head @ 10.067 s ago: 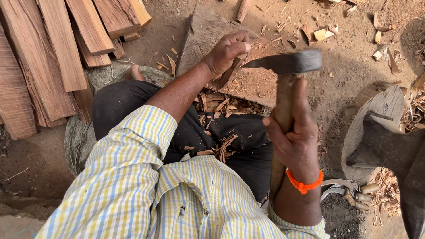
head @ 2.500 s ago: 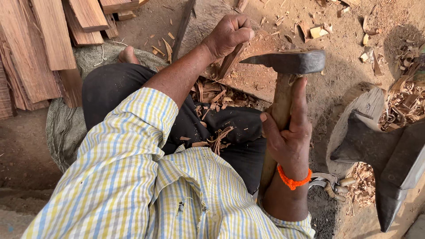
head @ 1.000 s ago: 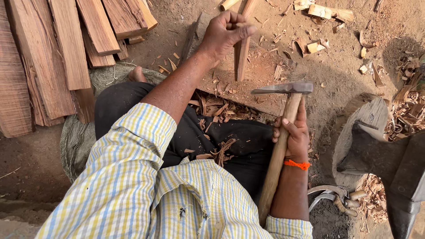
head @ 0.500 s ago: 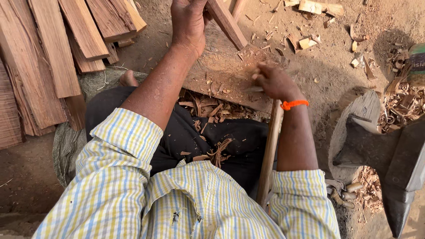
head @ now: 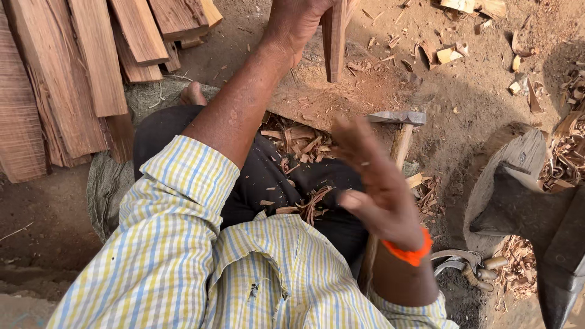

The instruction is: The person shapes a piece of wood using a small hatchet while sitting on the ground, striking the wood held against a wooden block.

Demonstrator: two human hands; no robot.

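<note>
On bare dirt ground [head: 463, 91] strewn with wood chips [head: 304, 141], left hand [head: 295, 21] grips a wooden stick [head: 334, 36]; right hand [head: 372, 176] spread.

Bright, even daylight fills the frame, with no glare. Soft shadows lie on the dirt at the right edge and upper right, and a darker one sits beside the block [head: 518, 183] at lower right. The right hand [head: 378, 183] in mid-frame is smeared by motion blur. The planks [head: 79, 73] at upper left and the shirt [head: 183, 256] below are sharp.
</note>
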